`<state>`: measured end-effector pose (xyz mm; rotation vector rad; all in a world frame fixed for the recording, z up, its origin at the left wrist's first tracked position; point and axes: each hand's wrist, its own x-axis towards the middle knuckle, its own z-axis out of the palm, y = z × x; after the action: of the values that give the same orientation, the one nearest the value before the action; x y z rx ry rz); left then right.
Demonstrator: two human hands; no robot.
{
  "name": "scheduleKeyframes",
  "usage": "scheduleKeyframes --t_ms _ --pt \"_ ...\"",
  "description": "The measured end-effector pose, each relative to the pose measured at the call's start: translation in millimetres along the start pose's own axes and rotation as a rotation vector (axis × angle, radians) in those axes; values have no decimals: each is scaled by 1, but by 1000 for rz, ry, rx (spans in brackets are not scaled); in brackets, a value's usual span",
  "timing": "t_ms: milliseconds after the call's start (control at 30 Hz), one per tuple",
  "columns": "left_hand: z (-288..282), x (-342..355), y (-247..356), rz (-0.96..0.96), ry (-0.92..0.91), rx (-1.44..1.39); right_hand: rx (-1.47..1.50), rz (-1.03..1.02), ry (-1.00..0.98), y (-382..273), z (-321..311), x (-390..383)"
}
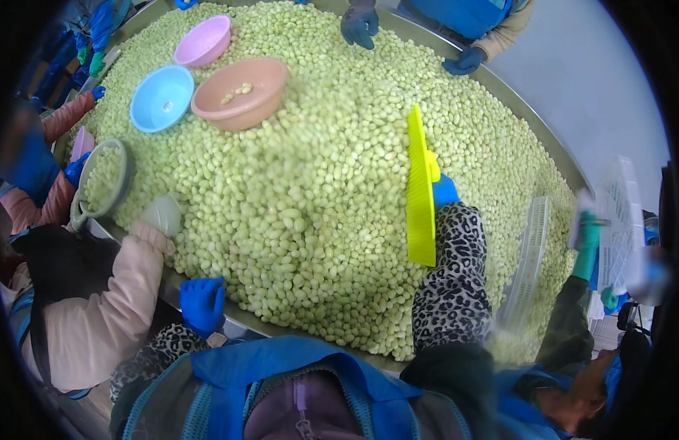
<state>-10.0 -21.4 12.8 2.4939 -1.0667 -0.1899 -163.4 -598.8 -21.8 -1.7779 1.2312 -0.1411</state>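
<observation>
A heap of pale green beans (317, 183) covers nearly the whole round table (530, 117), so most remains unsorted. The right hand (443, 191) grips a yellow scoop (420, 191) upright on the heap; the pink bowl (240, 92) holds only a few beans. The left hand (201, 304), fingers loosely curled and empty, rests at the near rim.

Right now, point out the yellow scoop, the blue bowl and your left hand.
yellow scoop (420, 198): head view, middle of its flat blade.
blue bowl (161, 98): head view, inside bottom.
left hand (201, 303): head view, back of the blue glove.

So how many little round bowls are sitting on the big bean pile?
3: a pink bowl at the far edge, a blue bowl below it, a tan bowl beside the blue. Others may be hidden.
</observation>
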Motion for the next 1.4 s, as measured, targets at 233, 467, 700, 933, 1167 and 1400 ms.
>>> scheduleKeyframes --t_ms 233,467,700,933,1167,1400 --pt "-5 4 7 40 16 -38 -200 1 -177 -52 21 -47" --pt "-5 1 4 79 70 -31 -301 -20 -384 -77 76 -157" --pt "-1 -6 1 137 219 -26 -362 -139 -390 -71 84 -255" --pt "10 -13 -14 212 253 -65 170 72 328 2 -11 -237" --pt "13 -5 2 249 113 -136 -55 389 473 91 -121 -197" --pt "15 -1 2 197 9 -101 -455 401 272 169 -101 -185"
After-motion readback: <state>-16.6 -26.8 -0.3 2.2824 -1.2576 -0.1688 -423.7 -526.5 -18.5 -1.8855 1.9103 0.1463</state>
